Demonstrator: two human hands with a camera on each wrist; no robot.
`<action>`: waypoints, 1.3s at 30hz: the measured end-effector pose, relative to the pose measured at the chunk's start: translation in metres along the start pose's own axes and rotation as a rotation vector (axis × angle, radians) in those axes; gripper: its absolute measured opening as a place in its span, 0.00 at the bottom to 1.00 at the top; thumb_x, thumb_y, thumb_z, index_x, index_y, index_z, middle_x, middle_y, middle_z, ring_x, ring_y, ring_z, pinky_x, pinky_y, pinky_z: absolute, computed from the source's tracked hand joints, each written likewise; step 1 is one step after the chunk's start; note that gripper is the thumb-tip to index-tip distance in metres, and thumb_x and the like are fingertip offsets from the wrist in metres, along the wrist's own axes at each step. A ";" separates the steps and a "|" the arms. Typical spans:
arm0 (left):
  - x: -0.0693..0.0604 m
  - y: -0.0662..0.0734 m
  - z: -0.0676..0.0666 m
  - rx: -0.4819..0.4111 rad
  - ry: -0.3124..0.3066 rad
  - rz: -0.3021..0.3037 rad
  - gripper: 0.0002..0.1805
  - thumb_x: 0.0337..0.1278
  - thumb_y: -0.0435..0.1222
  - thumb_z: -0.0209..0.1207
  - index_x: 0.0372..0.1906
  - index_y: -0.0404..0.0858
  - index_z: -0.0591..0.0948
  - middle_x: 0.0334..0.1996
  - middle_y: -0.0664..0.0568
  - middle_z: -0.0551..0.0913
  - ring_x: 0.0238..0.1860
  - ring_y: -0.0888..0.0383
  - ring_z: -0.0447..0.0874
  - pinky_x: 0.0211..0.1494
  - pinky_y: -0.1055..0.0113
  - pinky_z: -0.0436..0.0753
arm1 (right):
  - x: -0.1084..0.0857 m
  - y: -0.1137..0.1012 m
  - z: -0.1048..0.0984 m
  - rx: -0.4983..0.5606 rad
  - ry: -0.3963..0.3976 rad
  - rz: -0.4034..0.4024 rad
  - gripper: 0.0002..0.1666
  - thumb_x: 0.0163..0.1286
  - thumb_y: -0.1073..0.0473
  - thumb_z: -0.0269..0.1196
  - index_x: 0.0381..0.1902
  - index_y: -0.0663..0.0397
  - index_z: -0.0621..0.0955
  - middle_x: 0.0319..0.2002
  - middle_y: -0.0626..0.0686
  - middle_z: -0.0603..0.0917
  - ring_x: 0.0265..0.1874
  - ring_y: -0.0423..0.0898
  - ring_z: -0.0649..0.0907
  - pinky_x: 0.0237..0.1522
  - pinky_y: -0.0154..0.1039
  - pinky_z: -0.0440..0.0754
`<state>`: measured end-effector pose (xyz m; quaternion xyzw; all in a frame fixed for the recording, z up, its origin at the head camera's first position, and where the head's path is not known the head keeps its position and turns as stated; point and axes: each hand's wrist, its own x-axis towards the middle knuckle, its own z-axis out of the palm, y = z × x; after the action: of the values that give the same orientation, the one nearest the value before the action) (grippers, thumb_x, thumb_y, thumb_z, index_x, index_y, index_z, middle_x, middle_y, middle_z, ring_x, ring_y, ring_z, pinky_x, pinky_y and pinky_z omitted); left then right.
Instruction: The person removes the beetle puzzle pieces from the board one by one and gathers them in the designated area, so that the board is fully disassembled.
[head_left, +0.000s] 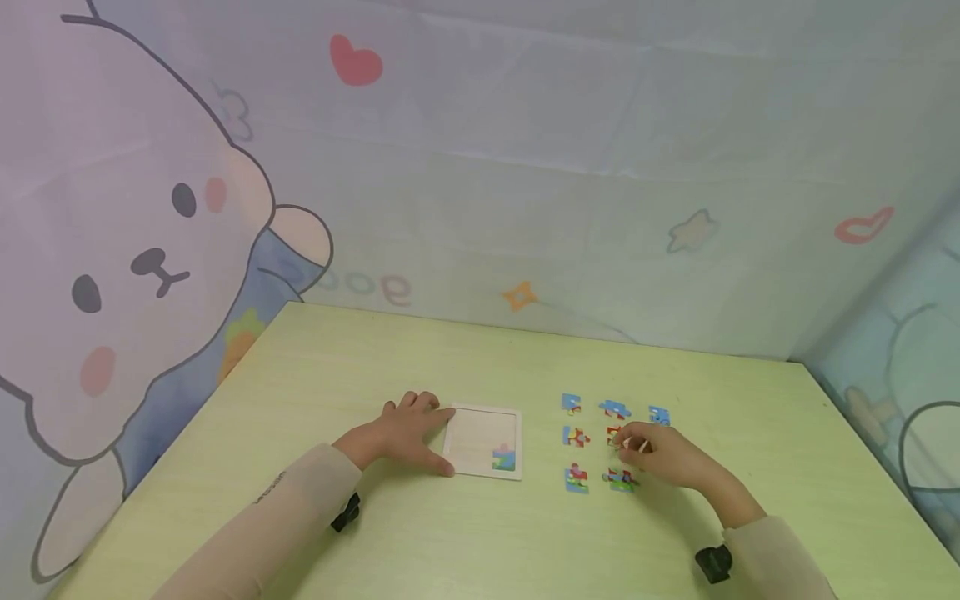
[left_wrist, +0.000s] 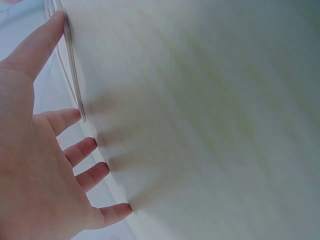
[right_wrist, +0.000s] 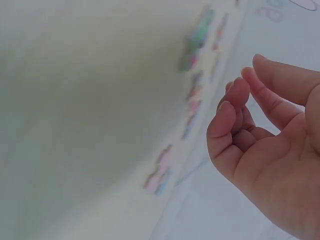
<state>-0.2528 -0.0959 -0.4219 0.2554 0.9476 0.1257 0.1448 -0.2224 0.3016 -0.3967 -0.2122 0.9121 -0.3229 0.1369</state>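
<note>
A square light-wood puzzle tray (head_left: 480, 408) lies on the table, with a blue, green and pink jigsaw piece (head_left: 504, 458) in its lower right corner. The left hand (head_left: 412, 433) rests at the tray's left side, thumb and index finger spread to its two left corners. In the left wrist view, that hand's (left_wrist: 50, 150) other fingertips touch the tabletop. To the right of the tray, loose jigsaw pieces (head_left: 577, 478) lie in rows. Over them hovers the right hand (head_left: 663, 454), thumb and index finger close to a red and yellow piece (head_left: 614, 435). Between its fingertips (right_wrist: 257, 60) no piece shows.
Other loose pieces include a blue one (head_left: 572, 403) at the back left of the group and a blue one (head_left: 659, 415) partly behind the right hand. A printed cloth (head_left: 480, 208) hangs behind the pale table (head_left: 465, 542).
</note>
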 end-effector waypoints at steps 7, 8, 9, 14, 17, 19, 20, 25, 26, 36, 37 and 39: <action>0.001 -0.001 0.001 -0.005 0.004 -0.001 0.50 0.46 0.62 0.66 0.73 0.44 0.64 0.65 0.46 0.62 0.62 0.46 0.57 0.57 0.44 0.61 | 0.015 -0.024 -0.009 0.048 0.045 -0.050 0.16 0.71 0.57 0.59 0.51 0.63 0.78 0.35 0.52 0.78 0.28 0.51 0.80 0.33 0.37 0.76; 0.001 -0.001 0.001 -0.005 0.004 -0.001 0.50 0.46 0.62 0.66 0.73 0.44 0.64 0.65 0.46 0.62 0.62 0.46 0.57 0.57 0.44 0.61 | 0.018 -0.028 -0.008 0.060 0.048 -0.056 0.16 0.71 0.57 0.59 0.51 0.62 0.78 0.35 0.52 0.78 0.27 0.52 0.79 0.32 0.37 0.76; 0.001 -0.001 0.001 -0.003 0.004 -0.002 0.50 0.45 0.62 0.66 0.73 0.44 0.64 0.65 0.46 0.62 0.62 0.46 0.57 0.57 0.44 0.61 | 0.021 -0.031 -0.007 0.073 0.051 -0.060 0.16 0.71 0.57 0.60 0.51 0.61 0.78 0.35 0.52 0.78 0.26 0.52 0.79 0.30 0.37 0.76; 0.001 -0.001 0.001 -0.004 0.004 -0.005 0.50 0.45 0.62 0.66 0.72 0.44 0.64 0.65 0.46 0.62 0.61 0.46 0.58 0.57 0.44 0.61 | 0.033 -0.048 0.005 0.103 0.046 -0.108 0.16 0.70 0.56 0.61 0.51 0.60 0.78 0.35 0.53 0.78 0.26 0.51 0.79 0.29 0.35 0.74; 0.001 -0.001 0.001 -0.004 0.006 -0.006 0.50 0.45 0.62 0.66 0.72 0.44 0.64 0.64 0.46 0.62 0.61 0.46 0.58 0.56 0.45 0.61 | 0.040 -0.057 0.017 0.104 0.029 -0.124 0.18 0.70 0.55 0.61 0.52 0.60 0.78 0.36 0.52 0.79 0.27 0.47 0.78 0.31 0.35 0.74; 0.002 -0.001 0.002 -0.003 0.006 -0.008 0.50 0.45 0.62 0.66 0.72 0.44 0.64 0.64 0.47 0.62 0.61 0.46 0.58 0.56 0.45 0.61 | 0.045 -0.063 0.025 0.098 0.018 -0.128 0.19 0.70 0.53 0.61 0.52 0.60 0.78 0.37 0.50 0.79 0.26 0.44 0.77 0.31 0.35 0.74; 0.002 -0.001 0.002 -0.002 0.006 -0.010 0.50 0.44 0.62 0.66 0.72 0.44 0.64 0.64 0.47 0.62 0.61 0.46 0.58 0.56 0.45 0.61 | 0.048 -0.065 0.029 0.101 0.011 -0.131 0.19 0.69 0.53 0.62 0.52 0.60 0.78 0.37 0.50 0.78 0.26 0.43 0.76 0.31 0.35 0.74; 0.003 -0.001 0.002 0.005 0.009 -0.008 0.50 0.44 0.62 0.66 0.72 0.44 0.65 0.64 0.47 0.62 0.61 0.47 0.58 0.56 0.45 0.62 | 0.061 -0.072 0.046 0.126 -0.013 -0.140 0.22 0.67 0.52 0.64 0.52 0.61 0.78 0.39 0.51 0.78 0.27 0.43 0.75 0.31 0.35 0.74; 0.003 -0.001 0.002 0.007 0.010 -0.007 0.50 0.45 0.63 0.66 0.72 0.45 0.65 0.64 0.47 0.62 0.61 0.46 0.58 0.56 0.45 0.62 | 0.064 -0.073 0.049 0.136 -0.020 -0.135 0.23 0.66 0.52 0.65 0.53 0.61 0.78 0.40 0.52 0.78 0.28 0.44 0.76 0.31 0.36 0.75; 0.004 0.000 0.002 0.015 0.006 -0.020 0.50 0.44 0.63 0.66 0.72 0.45 0.65 0.64 0.47 0.62 0.61 0.47 0.59 0.57 0.44 0.62 | 0.083 -0.076 0.069 0.125 -0.108 -0.087 0.25 0.59 0.57 0.71 0.52 0.60 0.78 0.43 0.56 0.77 0.34 0.45 0.78 0.39 0.39 0.76; 0.003 0.000 0.002 0.016 0.006 -0.021 0.50 0.44 0.63 0.66 0.72 0.45 0.65 0.64 0.47 0.63 0.61 0.47 0.59 0.57 0.44 0.62 | 0.085 -0.076 0.070 0.110 -0.112 -0.085 0.25 0.58 0.58 0.71 0.51 0.59 0.78 0.42 0.55 0.77 0.35 0.45 0.78 0.39 0.39 0.76; 0.004 0.000 0.002 0.015 0.009 -0.021 0.50 0.44 0.63 0.66 0.72 0.45 0.65 0.64 0.47 0.63 0.61 0.47 0.59 0.57 0.44 0.62 | 0.088 -0.076 0.073 0.084 -0.120 -0.082 0.24 0.57 0.60 0.72 0.49 0.59 0.78 0.42 0.54 0.78 0.34 0.45 0.78 0.40 0.39 0.76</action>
<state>-0.2551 -0.0939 -0.4244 0.2457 0.9519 0.1180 0.1400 -0.2479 0.1675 -0.4121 -0.2626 0.8784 -0.3531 0.1867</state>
